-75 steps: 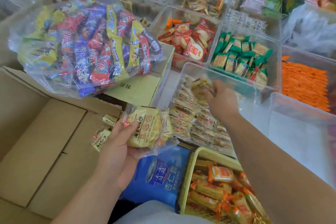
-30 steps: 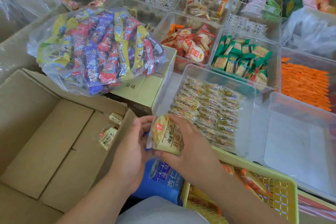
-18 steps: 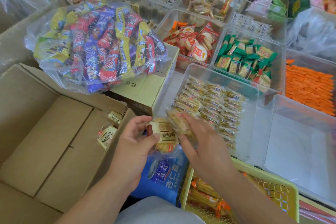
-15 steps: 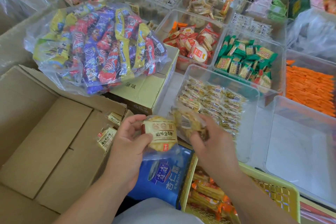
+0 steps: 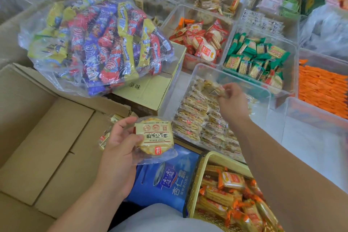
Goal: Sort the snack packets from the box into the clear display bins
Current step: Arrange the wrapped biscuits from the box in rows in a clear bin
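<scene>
My left hand (image 5: 120, 149) grips a clear-wrapped cracker packet with a cream label (image 5: 153, 138), held over the right edge of the open cardboard box (image 5: 47, 137). My right hand (image 5: 232, 103) pinches another cracker packet (image 5: 214, 88) above the clear display bin (image 5: 263, 90) that holds several rows of the same packets (image 5: 197, 122). Two more packets (image 5: 103, 138) lie in the box, partly hidden behind my left hand.
A big clear bag of colourful snacks (image 5: 99, 43) rests on a closed carton (image 5: 150, 92). Behind are bins of red packets (image 5: 201, 43), green packets (image 5: 256, 60) and orange sticks (image 5: 322, 88). A bare clear bin (image 5: 312, 137) sits right. A yellow basket (image 5: 195, 179) and blue box (image 5: 165, 181) lie near me.
My right hand took one packet from the stack in my left hand and carried it up and right over the clear bin. My left hand keeps holding the remaining packet.
</scene>
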The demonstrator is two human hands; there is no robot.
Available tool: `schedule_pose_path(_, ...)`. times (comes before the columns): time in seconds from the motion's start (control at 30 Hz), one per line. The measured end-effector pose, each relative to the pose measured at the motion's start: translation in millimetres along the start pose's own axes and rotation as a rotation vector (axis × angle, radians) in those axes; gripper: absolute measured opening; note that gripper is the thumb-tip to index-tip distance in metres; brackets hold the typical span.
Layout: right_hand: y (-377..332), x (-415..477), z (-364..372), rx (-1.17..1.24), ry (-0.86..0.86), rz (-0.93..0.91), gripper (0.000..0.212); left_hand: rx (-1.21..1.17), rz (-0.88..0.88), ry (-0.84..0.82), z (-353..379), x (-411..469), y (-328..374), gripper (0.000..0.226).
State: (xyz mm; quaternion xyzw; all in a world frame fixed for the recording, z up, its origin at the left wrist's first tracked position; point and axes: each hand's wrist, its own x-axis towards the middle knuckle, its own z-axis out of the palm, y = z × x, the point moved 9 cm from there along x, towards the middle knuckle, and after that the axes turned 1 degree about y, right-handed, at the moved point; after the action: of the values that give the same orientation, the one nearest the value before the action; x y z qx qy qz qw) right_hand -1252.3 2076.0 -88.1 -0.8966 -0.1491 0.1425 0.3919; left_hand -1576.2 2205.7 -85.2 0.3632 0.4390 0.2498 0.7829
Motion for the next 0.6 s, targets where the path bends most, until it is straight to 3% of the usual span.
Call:
schedule_pose_path(0.13,0,8,44,-0.191,-0.177,-0.026,0.031,-0.025,-0.008,0.016,-6,-3,4,0.043)
schedule_pose_path(0.27,2,7,60,-0.221,-0.29,-0.044,0.027,-0.061,-0.014,0.013,-9,-5,5,0.043)
schedule_pose_path(0.37,1,0,67,-0.205,-0.399,-0.098,0.044,-0.076,-0.019,0.003,-9,-7,5,0.044)
schedule_pose_path(0.6,-2,0,80,-0.376,-0.465,-0.208,0.043,-0.06,-0.033,0.004,-6,-7,3,0.042)
